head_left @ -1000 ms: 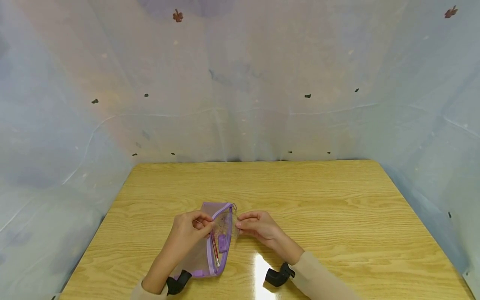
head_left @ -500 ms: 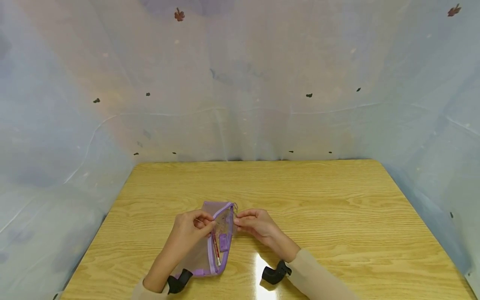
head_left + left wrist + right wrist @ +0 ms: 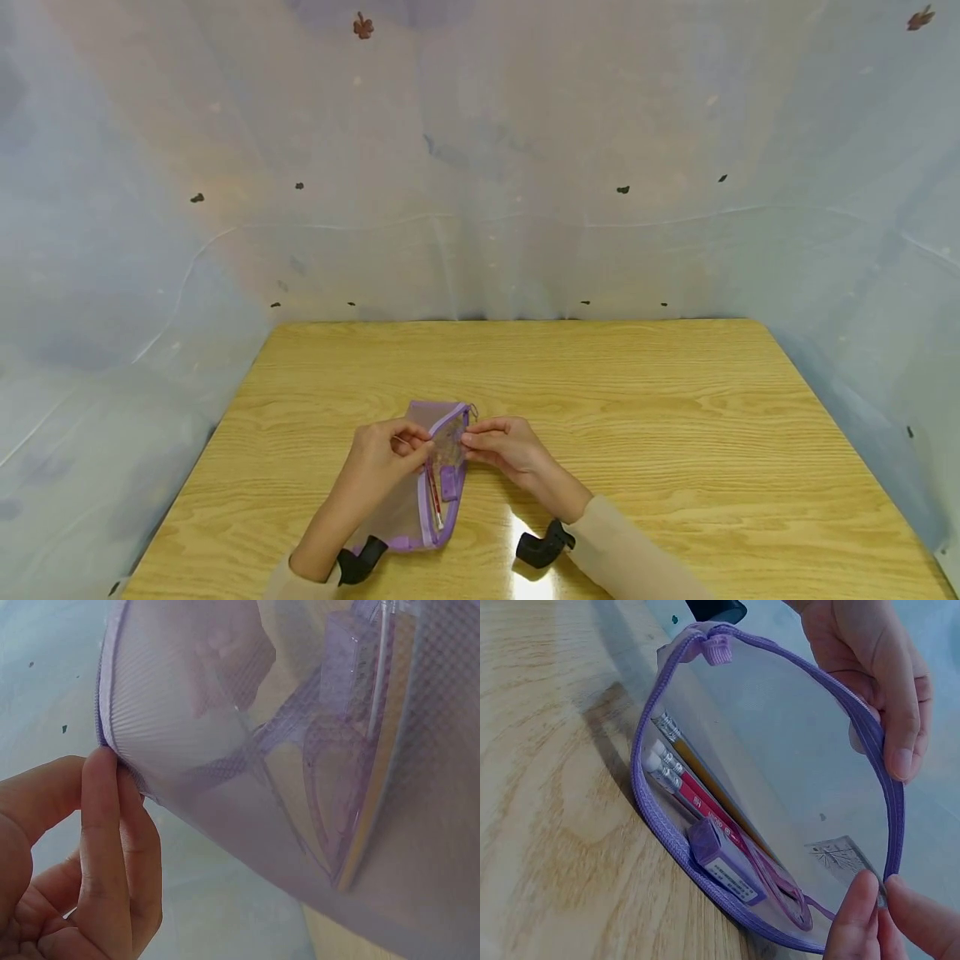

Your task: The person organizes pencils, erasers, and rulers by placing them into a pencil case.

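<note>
A mesh pencil pouch with purple zipper edges [image 3: 390,512] gapes open on the table. My left hand [image 3: 386,454] pinches one zipper edge, drawing it away from the other. In the right wrist view, my right hand [image 3: 885,919] pinches a clear plastic protractor [image 3: 836,855] marked with radiating lines, between thumb and fingers at the pouch's mouth. Inside lie a yellow pencil [image 3: 712,784], a red pencil [image 3: 705,799], a purple-sleeved eraser [image 3: 724,862] and a purple loop-shaped thing [image 3: 791,904]. The protractor's lower part hides behind the fingertips.
The pouch lies on a wood-grain table [image 3: 637,433], left of the middle. A pale, spotted sheet [image 3: 480,167] hangs behind the table and at its sides. Black wrist mounts [image 3: 543,546] project from the sleeves.
My right hand has moved slightly left, bringing the protractor from beside the pouch to its open mouth. My left hand keeps its pinch on the zipper edge.
</note>
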{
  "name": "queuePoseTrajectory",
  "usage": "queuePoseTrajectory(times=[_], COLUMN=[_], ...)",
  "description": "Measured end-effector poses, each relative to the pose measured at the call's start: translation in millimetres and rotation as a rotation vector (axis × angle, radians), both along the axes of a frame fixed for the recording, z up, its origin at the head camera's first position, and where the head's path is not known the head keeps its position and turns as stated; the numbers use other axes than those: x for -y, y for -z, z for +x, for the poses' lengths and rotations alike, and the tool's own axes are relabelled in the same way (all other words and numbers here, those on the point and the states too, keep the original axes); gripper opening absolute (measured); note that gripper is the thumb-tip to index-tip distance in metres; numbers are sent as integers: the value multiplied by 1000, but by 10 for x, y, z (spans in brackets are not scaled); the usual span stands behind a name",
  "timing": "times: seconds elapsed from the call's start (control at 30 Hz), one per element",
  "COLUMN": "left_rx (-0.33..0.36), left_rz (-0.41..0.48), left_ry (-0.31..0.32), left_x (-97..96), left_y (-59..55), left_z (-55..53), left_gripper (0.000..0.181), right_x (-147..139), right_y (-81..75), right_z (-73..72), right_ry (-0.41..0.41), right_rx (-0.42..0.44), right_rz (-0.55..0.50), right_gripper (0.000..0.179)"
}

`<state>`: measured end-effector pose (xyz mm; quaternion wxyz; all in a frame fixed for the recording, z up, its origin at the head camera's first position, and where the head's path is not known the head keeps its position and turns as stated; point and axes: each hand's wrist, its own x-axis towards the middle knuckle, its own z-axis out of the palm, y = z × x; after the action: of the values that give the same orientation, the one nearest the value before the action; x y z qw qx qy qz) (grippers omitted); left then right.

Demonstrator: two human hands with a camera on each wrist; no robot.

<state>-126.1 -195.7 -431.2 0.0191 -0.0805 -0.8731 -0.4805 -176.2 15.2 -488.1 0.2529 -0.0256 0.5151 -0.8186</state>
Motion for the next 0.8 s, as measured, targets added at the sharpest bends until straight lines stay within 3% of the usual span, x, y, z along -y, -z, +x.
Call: queuePoseTrajectory(times=[0.8], left_rx=[-8], left_rz=[-6], left_ry=[13], left_x=[5], left_y=[-4], left_z=[3], left_gripper=[5], right_x=[116], right_y=[26], right_z=[18], right_ry=[48], right_rx=[17], right_rz=[3], right_gripper=[19])
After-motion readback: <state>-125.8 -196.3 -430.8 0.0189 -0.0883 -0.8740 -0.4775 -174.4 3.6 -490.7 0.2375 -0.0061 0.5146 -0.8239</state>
